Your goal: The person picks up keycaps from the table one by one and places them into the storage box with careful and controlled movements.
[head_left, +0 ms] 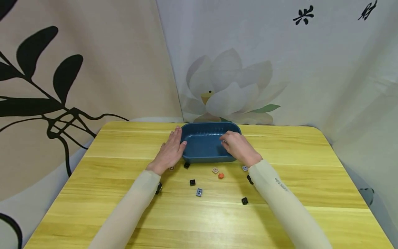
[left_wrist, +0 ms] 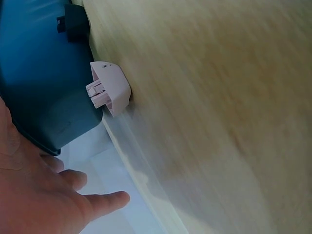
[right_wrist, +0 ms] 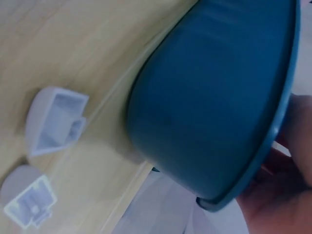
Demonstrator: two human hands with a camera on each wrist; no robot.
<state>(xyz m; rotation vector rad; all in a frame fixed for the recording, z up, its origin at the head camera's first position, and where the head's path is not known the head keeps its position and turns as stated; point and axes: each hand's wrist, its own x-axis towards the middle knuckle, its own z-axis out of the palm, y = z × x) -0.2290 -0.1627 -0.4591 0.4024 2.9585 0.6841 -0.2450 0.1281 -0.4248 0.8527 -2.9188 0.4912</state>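
A dark blue rectangular tray (head_left: 206, 157) stands near the table's back edge. My left hand (head_left: 170, 149) lies along its left side, fingers straight and thumb at the rim. My right hand (head_left: 237, 145) is over the tray's right end with its fingers bent down inside; I cannot tell whether they pinch something small. In the right wrist view, the tray wall hides part of that hand. Beside the tray in the left wrist view lie a pale pink keycap (left_wrist: 112, 87) and a black keycap (left_wrist: 77, 23). Two whitish keycaps (right_wrist: 54, 121) lie hollow side showing in the right wrist view.
Several more keycaps are scattered in front of the tray, among them an orange one (head_left: 221, 175), a cream one (head_left: 215, 170), a grey-blue one (head_left: 199, 192) and a black one (head_left: 244, 201). Printed curtains (head_left: 124, 69) hang behind the wooden table (head_left: 311, 166).
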